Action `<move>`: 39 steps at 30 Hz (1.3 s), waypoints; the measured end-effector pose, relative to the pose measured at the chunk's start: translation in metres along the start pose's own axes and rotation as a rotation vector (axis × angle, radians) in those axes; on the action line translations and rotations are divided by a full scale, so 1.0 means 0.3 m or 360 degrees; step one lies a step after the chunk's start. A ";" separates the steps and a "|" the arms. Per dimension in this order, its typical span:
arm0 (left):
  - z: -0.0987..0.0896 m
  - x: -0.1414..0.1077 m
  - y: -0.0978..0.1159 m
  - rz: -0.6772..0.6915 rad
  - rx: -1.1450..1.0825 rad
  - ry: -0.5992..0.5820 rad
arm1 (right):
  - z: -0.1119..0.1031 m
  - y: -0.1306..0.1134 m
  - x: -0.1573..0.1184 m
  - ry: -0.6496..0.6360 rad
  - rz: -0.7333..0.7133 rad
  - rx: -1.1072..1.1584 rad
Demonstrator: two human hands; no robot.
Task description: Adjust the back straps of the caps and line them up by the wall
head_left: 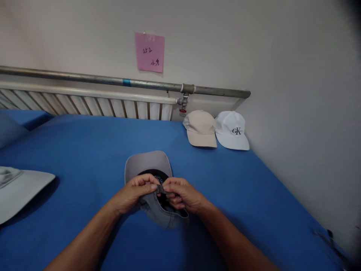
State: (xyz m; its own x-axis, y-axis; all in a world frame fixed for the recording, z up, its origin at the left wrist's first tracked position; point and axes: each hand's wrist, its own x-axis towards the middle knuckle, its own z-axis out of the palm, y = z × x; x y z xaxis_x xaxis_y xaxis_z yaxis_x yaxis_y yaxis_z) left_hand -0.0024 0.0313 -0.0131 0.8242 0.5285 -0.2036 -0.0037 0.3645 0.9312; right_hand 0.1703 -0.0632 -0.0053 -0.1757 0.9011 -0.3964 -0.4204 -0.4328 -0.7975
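A grey baseball cap (160, 214) lies upside down on the blue surface, its brim (146, 160) pointing away from me. My left hand (135, 192) pinches the buckle (159, 189) end of the cap's back strap between thumb and fingers. Close beside it, my right hand (184, 194) is closed on the strap (167, 190) just right of the buckle, with its other fingers curled below. The dark inside of the cap shows partly behind my fingers. How far the strap is threaded through the buckle is too small to tell.
At the back right, a beige cap (200, 128) and a white cap (231, 130) with dark letters sit side by side. A pale hat (25, 188) is cut off at the left edge. Behind the blue-covered table (98, 150) run a radiator (113, 107) and a metal pipe (93, 78).
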 end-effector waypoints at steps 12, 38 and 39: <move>-0.001 -0.001 0.004 -0.0001 -0.0031 -0.0015 | -0.008 0.010 0.003 -0.0017 -0.0029 0.0025; 0.006 0.000 0.001 -0.0035 0.0100 -0.0062 | 0.031 0.046 0.004 0.0150 -0.0225 -0.0025; 0.008 -0.002 0.001 -0.0041 0.0123 -0.0074 | 0.034 0.051 0.003 0.0155 -0.0247 -0.0043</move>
State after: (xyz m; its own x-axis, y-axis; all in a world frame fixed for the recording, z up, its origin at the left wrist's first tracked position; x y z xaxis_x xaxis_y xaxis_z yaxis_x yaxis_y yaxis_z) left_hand -0.0015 0.0293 -0.0119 0.8487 0.4832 -0.2150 0.0600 0.3160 0.9469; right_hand 0.1546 -0.0687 -0.0133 -0.0229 0.9509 -0.3088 -0.4113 -0.2904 -0.8640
